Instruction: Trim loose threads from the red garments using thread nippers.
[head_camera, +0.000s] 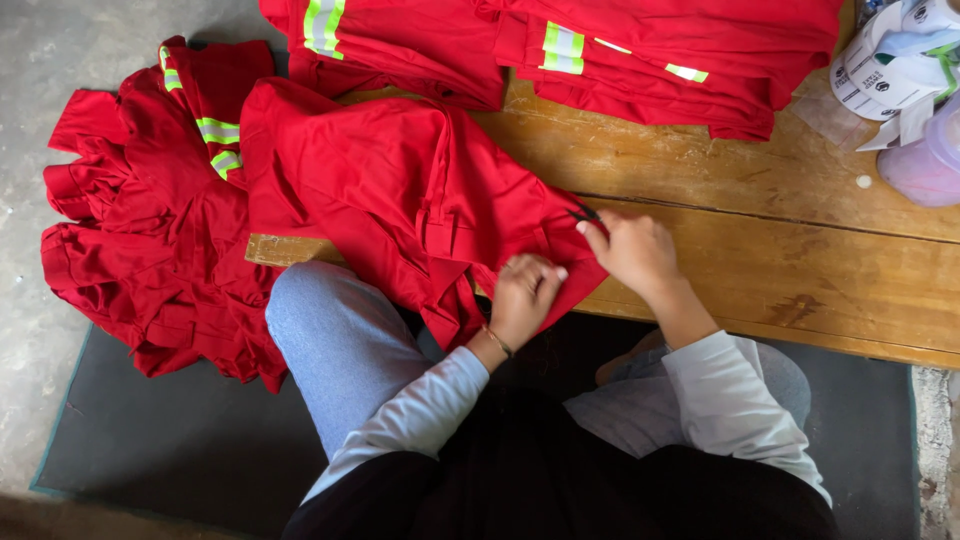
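I see my right hand closed narrow around a small dark tool, its tip showing just past my fingers and pressed to the edge of the red garment; what kind of tool it is I cannot tell. My left hand pinches a fold of the same cloth, fingers curled tight, a thin bracelet at the wrist. The garment is soft, matte and creased, spread over the near edge of the wooden table and hanging onto my knee in light blue jeans. The table's planks are worn and scratched. Along its far side lies a stack of folded red garments with yellow-green reflective strips. More red clothing sits in a rumpled heap on the floor to my left, partly on a dark mat. At the far right corner stand white rolls and a pale purple plastic container.
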